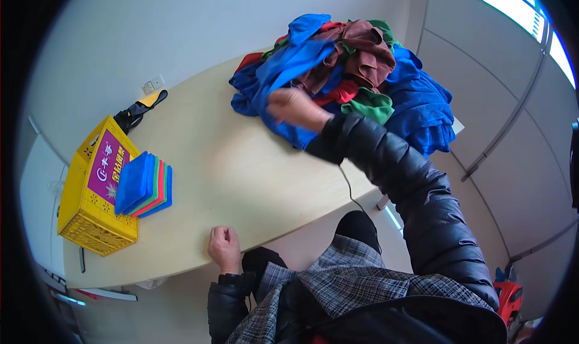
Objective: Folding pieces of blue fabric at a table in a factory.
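A large heap of loose cloth towels [368, 54] in blue, brown, red and green lies at the far side of the table. My right hand [297, 109], smeared by motion, is at the heap's near left side. Its curled fingers are against a blue towel [288, 63] and appear closed on it; their tips are hard to make out. My left hand [224, 249] rests as a loose fist on the table's near edge, with nothing visible in it. Left of centre stands a neat stack of folded towels [145, 184] in blue, green and red.
The pale table [235, 181] curves along the wall. A yellow plastic crate [99, 223] with a purple label stands behind the folded stack. A black and yellow strapped item [140, 110] lies near the wall socket [152, 85]. Grey partition panels [482, 84] stand on the right.
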The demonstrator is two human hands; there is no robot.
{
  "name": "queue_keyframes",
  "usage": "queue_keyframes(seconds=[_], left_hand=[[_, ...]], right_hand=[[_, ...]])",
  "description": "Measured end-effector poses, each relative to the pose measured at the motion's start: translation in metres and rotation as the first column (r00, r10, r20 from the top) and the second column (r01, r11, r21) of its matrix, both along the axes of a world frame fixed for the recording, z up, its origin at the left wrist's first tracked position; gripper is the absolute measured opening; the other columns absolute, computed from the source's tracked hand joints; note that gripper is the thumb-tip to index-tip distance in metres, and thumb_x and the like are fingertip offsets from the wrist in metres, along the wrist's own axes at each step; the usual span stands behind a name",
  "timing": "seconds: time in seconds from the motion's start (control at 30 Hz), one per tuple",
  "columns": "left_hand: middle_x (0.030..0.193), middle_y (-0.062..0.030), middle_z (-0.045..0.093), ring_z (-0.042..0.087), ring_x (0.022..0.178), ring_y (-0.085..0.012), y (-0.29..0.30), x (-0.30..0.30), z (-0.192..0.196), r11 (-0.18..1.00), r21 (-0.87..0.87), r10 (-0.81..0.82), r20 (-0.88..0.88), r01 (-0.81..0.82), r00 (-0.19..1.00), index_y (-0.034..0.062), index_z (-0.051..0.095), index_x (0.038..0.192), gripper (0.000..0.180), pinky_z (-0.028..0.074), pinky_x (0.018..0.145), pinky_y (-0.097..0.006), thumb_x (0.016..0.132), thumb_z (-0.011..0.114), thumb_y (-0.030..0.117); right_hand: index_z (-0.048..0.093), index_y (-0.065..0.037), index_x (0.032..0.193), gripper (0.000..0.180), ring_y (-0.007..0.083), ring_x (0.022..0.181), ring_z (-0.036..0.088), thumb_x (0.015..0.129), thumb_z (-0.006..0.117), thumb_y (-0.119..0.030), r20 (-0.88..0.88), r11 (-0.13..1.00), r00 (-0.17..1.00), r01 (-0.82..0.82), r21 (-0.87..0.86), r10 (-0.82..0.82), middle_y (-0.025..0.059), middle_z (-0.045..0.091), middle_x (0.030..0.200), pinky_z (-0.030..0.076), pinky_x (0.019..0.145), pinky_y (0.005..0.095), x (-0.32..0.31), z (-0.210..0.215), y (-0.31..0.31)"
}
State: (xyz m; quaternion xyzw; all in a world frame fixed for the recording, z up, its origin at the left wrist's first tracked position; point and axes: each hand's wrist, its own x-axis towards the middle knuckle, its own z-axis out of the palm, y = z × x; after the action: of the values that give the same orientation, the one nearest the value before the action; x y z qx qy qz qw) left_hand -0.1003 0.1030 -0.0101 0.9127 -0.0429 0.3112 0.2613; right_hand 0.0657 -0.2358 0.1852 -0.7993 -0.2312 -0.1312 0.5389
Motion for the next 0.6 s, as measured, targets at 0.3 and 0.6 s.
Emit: queue_keyframes(seconds=[0.3, 0.6], left_hand=[[0.091, -0.0145, 0.067, 0.065, 0.074, -0.0308, 0.002, -0.007, -0.006, 0.983, -0.178, -0.048, -0.019, 0.044, 0.999, 0.0084, 0.063, 0.106, 0.018, 0.051, 0.068, -0.042, 0.089, 0.065, 0.012], [0.089, -0.0083, 0.065, 0.063, 0.074, -0.0223, 0.011, -0.021, 0.003, 0.897, -0.437, -0.055, 0.040, 0.067, 0.998, 0.0056, 0.060, 0.113, 0.027, 0.051, 0.070, -0.035, 0.088, 0.067, -0.001]], right_hand=[[0.062, -0.001, 0.099, 0.013, 0.0183, 0.076, 0.062, 0.092, 0.060, -0.012, -0.319, 0.824, 0.783, -0.566, -0.007, 0.534, 0.0079, 0.062, 0.082, 0.052, 0.072, 0.0331, -0.168, -0.068, 0.107], [0.062, -0.001, 0.103, 0.016, 0.0098, 0.090, 0.052, 0.101, 0.060, -0.017, -0.568, 0.956, 0.774, -0.274, 0.099, 0.281, -0.0003, 0.057, 0.093, 0.045, 0.084, 0.0278, -0.217, -0.054, 0.045]])
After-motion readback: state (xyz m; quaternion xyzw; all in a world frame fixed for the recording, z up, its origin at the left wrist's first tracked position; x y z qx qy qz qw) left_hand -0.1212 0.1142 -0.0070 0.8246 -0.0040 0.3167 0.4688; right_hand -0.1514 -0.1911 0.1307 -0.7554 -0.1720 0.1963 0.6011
